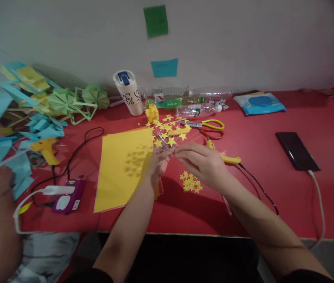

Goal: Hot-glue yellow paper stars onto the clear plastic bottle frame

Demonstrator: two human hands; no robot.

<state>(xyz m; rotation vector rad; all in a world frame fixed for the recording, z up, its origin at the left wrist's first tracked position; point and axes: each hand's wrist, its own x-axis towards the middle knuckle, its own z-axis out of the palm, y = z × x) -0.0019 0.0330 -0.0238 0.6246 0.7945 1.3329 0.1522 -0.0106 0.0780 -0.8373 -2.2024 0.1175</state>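
Our left hand [160,159] grips a clear, glossy plastic piece [164,146] that bears many yellow paper stars [171,141], spreading toward twelve o'clock. Our right hand [204,159] meets it from three o'clock, its fingers pinched closed; we cannot tell what lies between their tips. From our hands, a small heap of yellow star cutouts [191,182] lies on the red table [196,214] at five o'clock, and flat yellow paper sheets [120,169] at nine. Yellow-and-red-handled metal scissors [212,125] rest at two o'clock, a yellow glue gun [230,158] at three, and a white patterned tumbler [130,94] at eleven.
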